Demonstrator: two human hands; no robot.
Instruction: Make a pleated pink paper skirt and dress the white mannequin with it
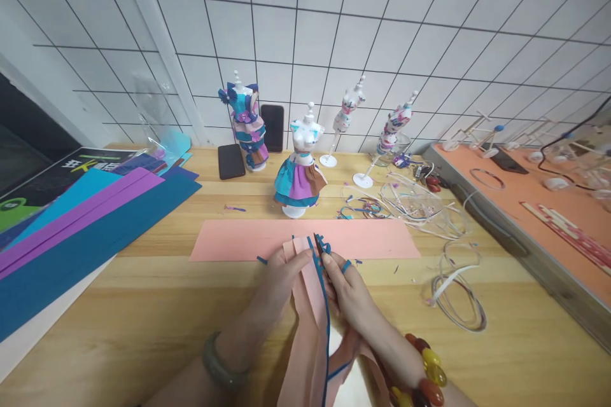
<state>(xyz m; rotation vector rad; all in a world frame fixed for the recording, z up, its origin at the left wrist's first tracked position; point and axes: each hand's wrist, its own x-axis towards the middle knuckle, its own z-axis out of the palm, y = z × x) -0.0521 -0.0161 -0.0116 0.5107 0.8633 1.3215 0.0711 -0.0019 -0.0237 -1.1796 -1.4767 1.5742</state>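
My left hand [286,273] is closed on the upper end of a folded pink strip [310,299] of paper or cloth with a narrow blue edging. Beside it, my right hand [346,286] grips small scissors [318,245], whose dark blades point away from me along the blue edge. Their handles are mostly hidden by my fingers. Curled blue trimmings [326,247] lie around the blade tips. The strip's long tail hangs down toward me between my forearms. Beyond both hands lies a flat pink sheet [238,240].
A small dress form in a colourful skirt [300,184] stands behind the sheet, with several more at the wall. Two phones [231,161] are near them. Coloured sheets [119,216] are stacked left. Tangled thin strips [420,203] lie right, beside an orange-topped table [548,203].
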